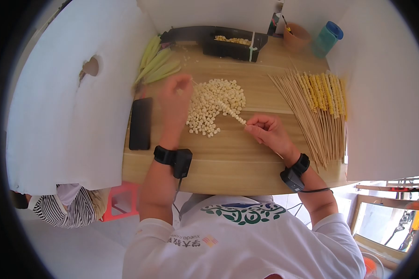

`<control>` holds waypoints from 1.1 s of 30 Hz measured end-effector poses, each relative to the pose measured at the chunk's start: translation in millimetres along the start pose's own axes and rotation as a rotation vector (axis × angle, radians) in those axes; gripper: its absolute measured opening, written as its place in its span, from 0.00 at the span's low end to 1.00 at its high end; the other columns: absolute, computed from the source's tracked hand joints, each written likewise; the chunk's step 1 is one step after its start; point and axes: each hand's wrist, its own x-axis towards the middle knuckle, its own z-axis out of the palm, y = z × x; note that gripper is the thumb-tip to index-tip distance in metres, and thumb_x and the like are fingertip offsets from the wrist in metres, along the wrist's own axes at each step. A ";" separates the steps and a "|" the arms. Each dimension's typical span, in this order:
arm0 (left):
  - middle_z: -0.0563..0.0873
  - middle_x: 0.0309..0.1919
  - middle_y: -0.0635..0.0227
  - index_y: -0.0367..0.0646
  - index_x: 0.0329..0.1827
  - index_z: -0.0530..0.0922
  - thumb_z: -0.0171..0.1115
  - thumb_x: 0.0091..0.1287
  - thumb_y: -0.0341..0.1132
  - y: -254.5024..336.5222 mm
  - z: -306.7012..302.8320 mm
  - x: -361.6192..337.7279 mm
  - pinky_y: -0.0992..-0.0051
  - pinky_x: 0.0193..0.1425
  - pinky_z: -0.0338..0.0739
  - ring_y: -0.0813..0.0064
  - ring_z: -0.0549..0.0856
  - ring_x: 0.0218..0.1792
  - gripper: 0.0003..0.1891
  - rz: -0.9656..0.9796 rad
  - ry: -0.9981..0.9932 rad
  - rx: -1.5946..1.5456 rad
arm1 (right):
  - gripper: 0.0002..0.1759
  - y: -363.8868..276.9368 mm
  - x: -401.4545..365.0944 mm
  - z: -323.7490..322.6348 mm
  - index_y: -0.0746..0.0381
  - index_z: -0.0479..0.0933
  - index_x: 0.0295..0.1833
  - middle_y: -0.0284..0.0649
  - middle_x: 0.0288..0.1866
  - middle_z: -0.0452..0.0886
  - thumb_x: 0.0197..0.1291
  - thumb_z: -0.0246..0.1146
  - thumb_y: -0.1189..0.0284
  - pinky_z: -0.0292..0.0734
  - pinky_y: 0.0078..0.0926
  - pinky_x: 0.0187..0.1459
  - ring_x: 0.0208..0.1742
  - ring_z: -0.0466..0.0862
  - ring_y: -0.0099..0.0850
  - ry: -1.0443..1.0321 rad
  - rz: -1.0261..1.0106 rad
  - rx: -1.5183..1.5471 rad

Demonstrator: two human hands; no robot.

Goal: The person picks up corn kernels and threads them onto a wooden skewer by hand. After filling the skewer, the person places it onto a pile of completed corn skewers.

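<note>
My right hand (269,134) pinches a thin wooden skewer, its lower end showing below the fingers. Pale corn kernels (233,113) are threaded along the skewer's upper part, which points up and left across a heap. That heap of loose pale corn kernels (219,95) lies mid-table. Beside its upper left edge, my left hand (178,88) is raised and smeared by motion. Whether anything is between its fingers I cannot make out. At the right lies a bundle of bare wooden skewers (305,123), with several skewers of yellow kernels (323,93) on top.
A black phone (141,123) lies left of my left forearm. Green corn husks (159,63), a black box (235,49) holding kernels, a brown pot (296,37) and a blue-lidded container (328,38) stand towards the back. White panels (381,93) border the wooden table (209,172).
</note>
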 end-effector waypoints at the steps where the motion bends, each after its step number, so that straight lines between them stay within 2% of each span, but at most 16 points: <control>1: 0.82 0.33 0.76 0.36 0.43 0.81 0.63 0.63 0.22 -0.1 0.6 -0.3 0.86 0.40 0.73 0.88 0.77 0.34 0.07 0.007 0.002 0.003 | 0.03 2.3 0.6 -0.8 0.64 0.79 0.39 0.23 0.20 0.72 0.65 0.62 0.75 0.57 0.11 0.21 0.20 0.66 0.10 -0.003 0.000 0.011; 5: 0.83 0.34 0.75 0.36 0.42 0.81 0.63 0.63 0.22 4.2 3.9 0.3 0.86 0.40 0.72 0.88 0.78 0.34 0.06 0.022 0.076 -0.021 | 0.04 0.2 -0.1 0.2 0.64 0.79 0.39 0.23 0.20 0.72 0.65 0.62 0.75 0.57 0.12 0.21 0.20 0.66 0.10 0.003 0.020 0.003; 13: 0.83 0.33 0.76 0.37 0.40 0.81 0.65 0.61 0.22 4.3 -1.0 1.4 0.86 0.41 0.71 0.89 0.78 0.34 0.06 -0.041 0.026 -0.059 | 0.04 1.8 -0.9 -0.9 0.64 0.79 0.39 0.23 0.20 0.71 0.65 0.63 0.74 0.57 0.11 0.21 0.20 0.66 0.10 -0.010 0.017 0.001; 23: 0.83 0.32 0.76 0.37 0.40 0.81 0.65 0.61 0.21 -1.1 -0.6 1.5 0.86 0.42 0.71 0.89 0.78 0.34 0.05 -0.030 0.001 -0.095 | 0.04 4.5 0.5 -4.0 0.63 0.79 0.38 0.23 0.19 0.71 0.65 0.62 0.74 0.56 0.11 0.21 0.19 0.65 0.10 -0.012 0.002 0.032; 33: 0.83 0.34 0.75 0.38 0.41 0.81 0.65 0.61 0.20 4.0 7.8 -5.7 0.86 0.38 0.74 0.88 0.79 0.34 0.07 -0.028 -0.067 -0.088 | 0.04 4.6 0.5 -4.2 0.64 0.79 0.39 0.23 0.19 0.70 0.65 0.62 0.74 0.55 0.12 0.21 0.19 0.64 0.10 0.014 0.022 0.027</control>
